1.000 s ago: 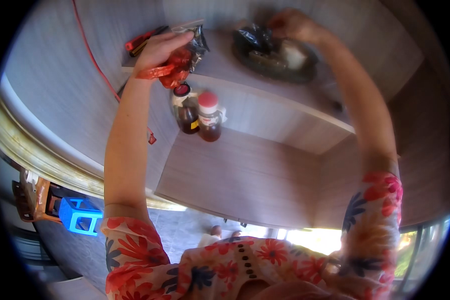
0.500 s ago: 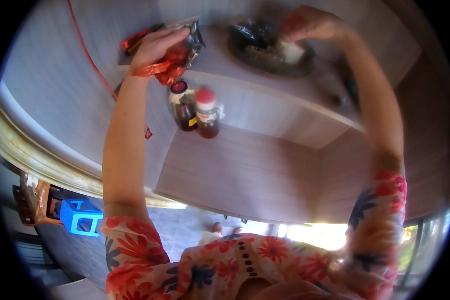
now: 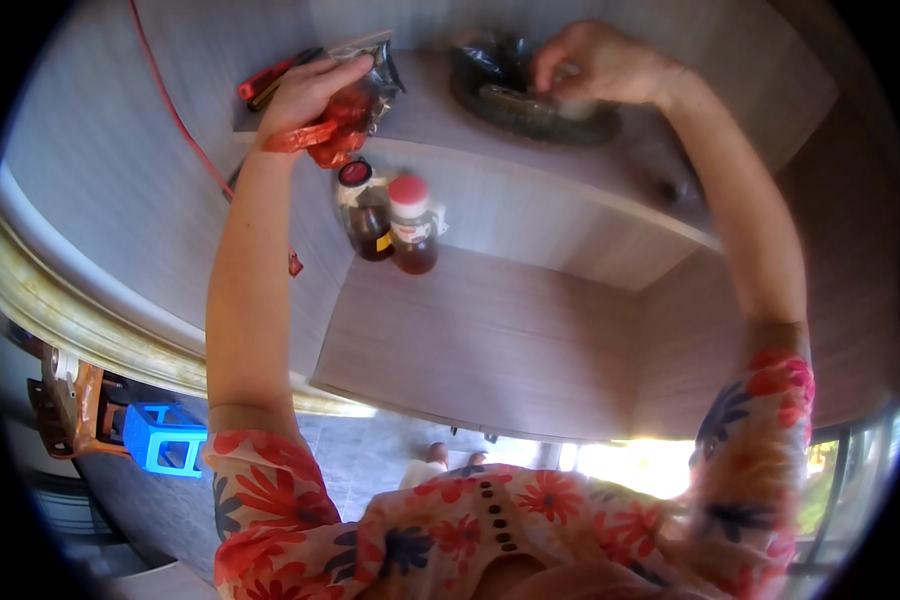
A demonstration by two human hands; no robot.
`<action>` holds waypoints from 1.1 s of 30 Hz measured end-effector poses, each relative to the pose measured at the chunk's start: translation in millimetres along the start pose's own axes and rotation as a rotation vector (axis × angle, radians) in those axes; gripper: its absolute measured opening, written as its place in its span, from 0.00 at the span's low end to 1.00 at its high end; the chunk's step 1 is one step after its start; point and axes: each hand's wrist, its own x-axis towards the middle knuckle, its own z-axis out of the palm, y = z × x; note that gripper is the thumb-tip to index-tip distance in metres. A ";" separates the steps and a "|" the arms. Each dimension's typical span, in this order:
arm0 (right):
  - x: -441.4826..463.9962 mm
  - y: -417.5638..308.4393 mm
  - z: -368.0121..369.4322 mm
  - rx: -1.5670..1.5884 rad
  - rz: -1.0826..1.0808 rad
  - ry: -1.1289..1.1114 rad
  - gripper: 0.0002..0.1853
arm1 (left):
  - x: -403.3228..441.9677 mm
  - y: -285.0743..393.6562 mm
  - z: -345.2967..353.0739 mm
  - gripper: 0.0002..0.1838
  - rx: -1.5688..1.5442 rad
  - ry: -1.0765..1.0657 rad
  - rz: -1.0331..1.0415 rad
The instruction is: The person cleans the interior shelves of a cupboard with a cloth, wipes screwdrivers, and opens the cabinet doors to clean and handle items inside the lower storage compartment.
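My left hand (image 3: pixel 308 98) is on the upper shelf at the left, closed on a silvery-dark plastic packet (image 3: pixel 384 78). A crumpled red plastic bag (image 3: pixel 342 128) hangs at the same hand, with its loop around my wrist. My right hand (image 3: pixel 602 66) is over a dark round tray (image 3: pixel 530 122) on the same shelf. Its fingers are curled together, and what they hold is blurred and mostly hidden. Dark, shiny plastic wrapping (image 3: pixel 492 62) lies in the tray beside these fingers.
Two bottles, one with a dark red cap (image 3: pixel 368 222) and one with a red and white cap (image 3: pixel 413 232), stand below the upper shelf (image 3: pixel 570 160). Red-handled tools (image 3: pixel 266 82) lie by my left hand. A red cord (image 3: pixel 175 110) hangs left; a blue stool (image 3: pixel 165 440) stands on the floor.
My right hand has moved slightly left and down over the tray, and the pale item under it is now mostly covered. My left hand stays almost still with the packet.
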 end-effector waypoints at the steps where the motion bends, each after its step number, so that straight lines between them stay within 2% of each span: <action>1: 0.3 -1.3 -0.3 0.014 0.016 -0.002 0.08 | 0.9 -0.6 -0.2 0.15 -0.004 -0.001 0.006; 4: 3.7 8.4 5.2 0.054 -0.046 0.063 0.07 | 3.1 -1.8 -1.0 0.15 -0.007 0.000 -0.005; 7: 5.6 15.6 14.0 0.123 -0.007 0.160 0.06 | 5.4 -3.5 -1.4 0.15 0.012 0.021 0.011; 10: 5.5 17.1 25.2 -0.006 0.000 0.293 0.06 | 3.0 -0.8 -0.2 0.15 0.024 0.020 -0.003; 16: 5.0 21.5 26.1 0.043 -0.020 0.318 0.06 | 2.2 -0.5 0.8 0.15 -0.008 0.015 -0.009; 19: 3.6 25.6 25.3 0.159 -0.026 0.311 0.07 | 5.6 -4.4 -1.1 0.15 -0.026 0.010 -0.016; 22: 4.6 28.8 19.3 0.361 0.055 0.211 0.07 | 4.2 -4.1 1.0 0.15 -0.034 0.013 -0.001; 28: 1.9 20.1 29.1 0.188 0.018 0.306 0.07 | 4.7 -6.1 -0.2 0.15 -0.049 0.001 -0.017; 31: 0.7 23.5 30.5 0.053 -0.097 0.347 0.07 | 3.0 -5.5 1.3 0.14 -0.056 -0.001 0.000; 33: -2.1 15.6 25.6 0.292 0.028 0.373 0.08 | 1.0 -4.1 1.5 0.14 -0.048 -0.006 0.005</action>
